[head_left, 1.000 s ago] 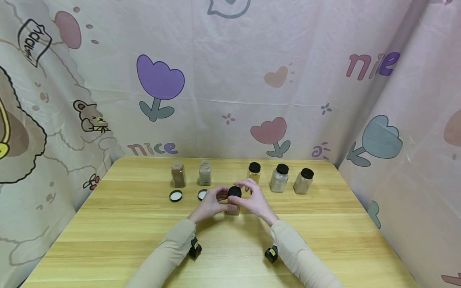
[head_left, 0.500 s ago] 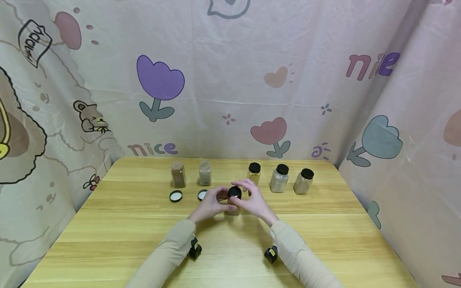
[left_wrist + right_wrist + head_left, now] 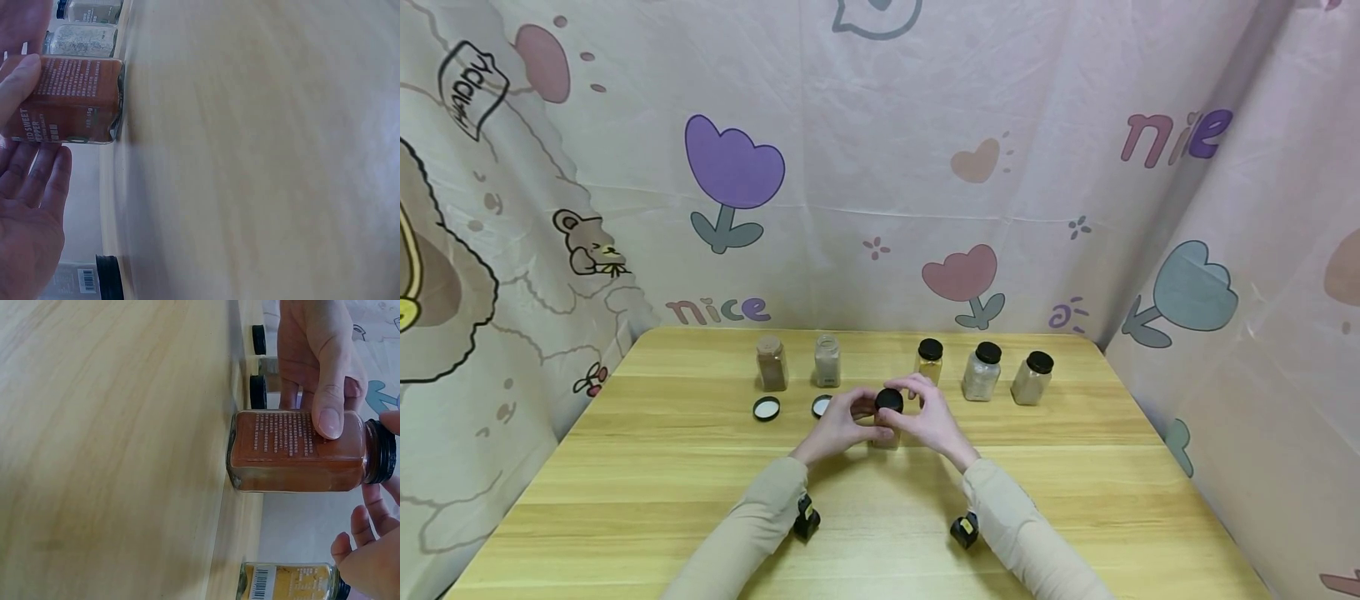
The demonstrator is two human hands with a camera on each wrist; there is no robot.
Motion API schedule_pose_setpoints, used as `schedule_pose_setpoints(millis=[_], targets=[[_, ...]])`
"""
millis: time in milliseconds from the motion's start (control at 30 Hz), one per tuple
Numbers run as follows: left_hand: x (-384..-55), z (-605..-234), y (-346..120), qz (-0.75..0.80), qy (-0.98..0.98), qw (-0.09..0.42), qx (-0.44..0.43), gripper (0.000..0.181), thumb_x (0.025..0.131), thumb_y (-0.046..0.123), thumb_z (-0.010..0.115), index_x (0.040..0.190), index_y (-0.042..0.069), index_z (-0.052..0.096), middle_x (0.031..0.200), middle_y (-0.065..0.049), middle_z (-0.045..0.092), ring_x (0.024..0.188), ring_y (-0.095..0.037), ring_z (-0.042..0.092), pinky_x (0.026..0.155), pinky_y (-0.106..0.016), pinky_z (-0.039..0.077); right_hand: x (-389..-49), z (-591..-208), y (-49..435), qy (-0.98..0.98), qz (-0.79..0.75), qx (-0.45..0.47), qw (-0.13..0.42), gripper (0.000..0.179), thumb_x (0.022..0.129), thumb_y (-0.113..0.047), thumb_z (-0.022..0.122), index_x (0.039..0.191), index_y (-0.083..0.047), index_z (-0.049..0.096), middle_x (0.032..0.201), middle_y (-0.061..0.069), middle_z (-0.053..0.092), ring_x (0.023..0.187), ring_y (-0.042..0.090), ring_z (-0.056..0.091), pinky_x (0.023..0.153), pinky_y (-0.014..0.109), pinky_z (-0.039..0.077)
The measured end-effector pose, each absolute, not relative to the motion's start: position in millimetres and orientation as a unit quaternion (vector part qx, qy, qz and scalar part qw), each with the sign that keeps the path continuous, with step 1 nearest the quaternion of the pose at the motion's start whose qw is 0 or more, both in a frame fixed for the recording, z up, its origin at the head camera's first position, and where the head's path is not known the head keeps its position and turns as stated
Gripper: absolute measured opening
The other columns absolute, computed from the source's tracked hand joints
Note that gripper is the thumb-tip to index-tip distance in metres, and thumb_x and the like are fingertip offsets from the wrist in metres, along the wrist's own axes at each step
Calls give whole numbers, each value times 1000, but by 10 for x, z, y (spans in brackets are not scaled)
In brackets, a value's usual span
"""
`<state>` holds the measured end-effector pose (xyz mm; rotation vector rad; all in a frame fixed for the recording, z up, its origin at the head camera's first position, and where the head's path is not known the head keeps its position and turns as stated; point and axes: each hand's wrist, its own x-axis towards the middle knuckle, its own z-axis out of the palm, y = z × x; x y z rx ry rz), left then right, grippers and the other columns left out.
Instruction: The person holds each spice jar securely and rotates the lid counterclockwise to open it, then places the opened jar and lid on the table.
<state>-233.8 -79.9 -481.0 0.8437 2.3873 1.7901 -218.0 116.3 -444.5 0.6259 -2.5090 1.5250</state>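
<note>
A clear square spice jar (image 3: 294, 450) of red-brown powder stands upright at the middle of the table. Part of its label (image 3: 37, 122) reads "SWEET" in the left wrist view. My left hand (image 3: 838, 425) grips the jar's body, the thumb lying on its printed face. From the other side, my right hand (image 3: 934, 421) holds the black lid (image 3: 889, 400) between thumb and fingers. The lid sits at the jar's mouth; whether it has turned I cannot tell. Fingers partly hide the jar in the head view.
Two lidless jars, one brown (image 3: 772, 367) and one pale (image 3: 827, 364), stand at the back left. Their lids lie in front, one (image 3: 766, 408) upside down. Black-lidded jars, yellow (image 3: 929, 362), whitish (image 3: 982, 375) and beige (image 3: 1032, 381), line the back right. A patterned curtain hangs behind.
The right fingers shift slightly around the lid. The left hand and the jar stay in place.
</note>
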Motion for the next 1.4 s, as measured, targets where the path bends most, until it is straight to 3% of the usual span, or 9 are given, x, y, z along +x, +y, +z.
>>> schedule_pose_setpoints(millis=[300, 533, 767, 1067, 1400], targets=[[-2338, -4811, -807, 573, 773, 22, 270, 47, 79, 12, 86, 119, 0, 63, 117, -18, 71, 109, -31, 71, 95, -30, 59, -2166, -4462, 1163, -833, 510, 204, 66, 48, 82, -16, 83, 126, -8, 67, 121, 9, 64, 105, 36, 47, 86, 49, 41], [-2346, -4823, -801, 580, 767, 23, 271, 47, 79, 11, 86, 118, 0, 63, 117, -18, 71, 109, -30, 71, 94, -29, 58, -2168, -4447, 1160, -826, 522, 200, 71, 45, 82, -15, 84, 122, -2, 68, 116, 10, 66, 104, 35, 48, 85, 41, 40], [-2346, -4837, -802, 578, 768, 20, 273, 47, 80, 10, 86, 119, -1, 63, 116, -19, 71, 105, -30, 71, 93, -38, 59, -2177, -4466, 1175, -832, 503, 221, 74, 43, 84, -14, 80, 124, -10, 69, 117, 9, 68, 100, 27, 49, 80, 42, 42], [-2337, -4811, -804, 584, 766, 30, 267, 48, 79, 12, 86, 119, -1, 63, 117, -19, 71, 109, -31, 71, 93, -27, 58, -2174, -4474, 1180, -827, 518, 205, 73, 46, 83, -16, 83, 125, -6, 67, 119, 10, 64, 103, 33, 46, 87, 40, 40], [-2332, -4806, -807, 581, 766, 29, 272, 47, 79, 12, 86, 119, 0, 63, 114, -18, 71, 104, -27, 71, 92, -30, 59, -2175, -4456, 1185, -829, 510, 220, 64, 43, 85, -12, 79, 126, -7, 67, 121, 10, 67, 105, 36, 49, 84, 40, 40]])
